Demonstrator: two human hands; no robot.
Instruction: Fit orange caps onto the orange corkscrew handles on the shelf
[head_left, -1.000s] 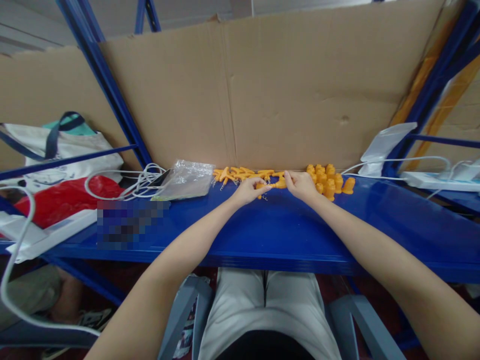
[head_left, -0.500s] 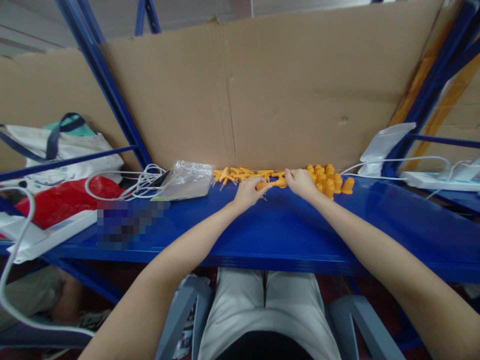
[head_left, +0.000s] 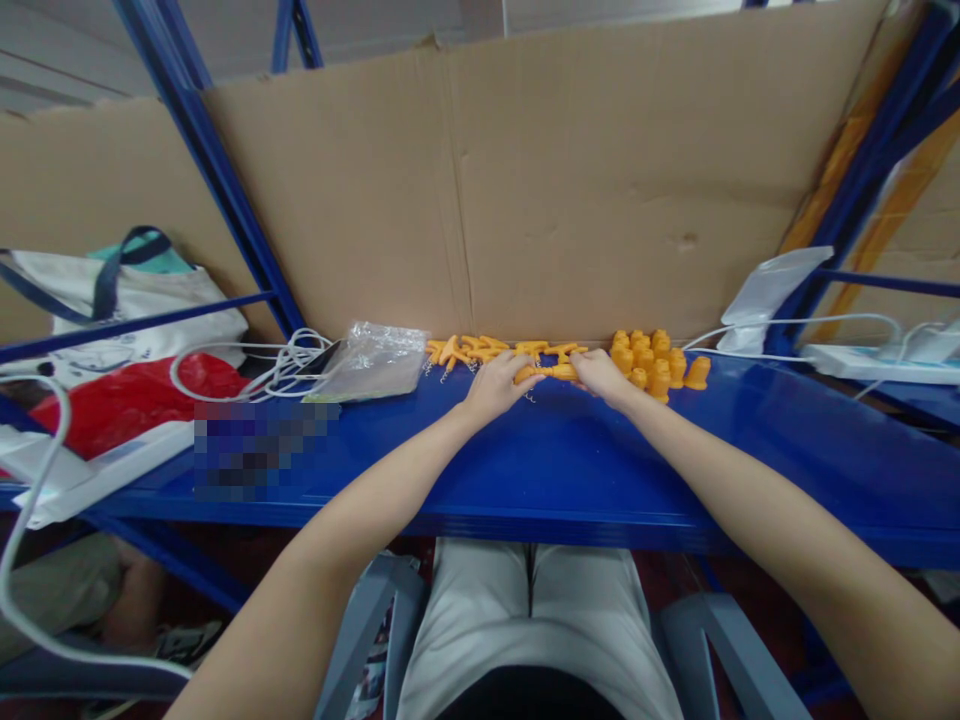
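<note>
My left hand point(head_left: 497, 383) and my right hand point(head_left: 604, 373) meet over the back of a blue shelf point(head_left: 525, 460). Both are closed in a pinch on one small orange plastic piece point(head_left: 549, 371) held between them, with a thin metal chain hanging under it. Behind the left hand lies a row of flat orange pieces point(head_left: 480, 349) against the cardboard. Right of the right hand stands a cluster of orange bell-shaped parts point(head_left: 652, 364).
A cardboard sheet point(head_left: 525, 190) walls the back of the shelf. A clear plastic bag point(head_left: 371, 360) and white cables point(head_left: 247, 365) lie to the left, beyond them a red bag point(head_left: 127, 400) and a white tote point(head_left: 112, 295). A white power strip point(head_left: 877, 362) sits at the right.
Both hands stayed together on the orange piece. The right hand shifted slightly down and toward the bell-shaped parts; the left fingers regripped the piece.
</note>
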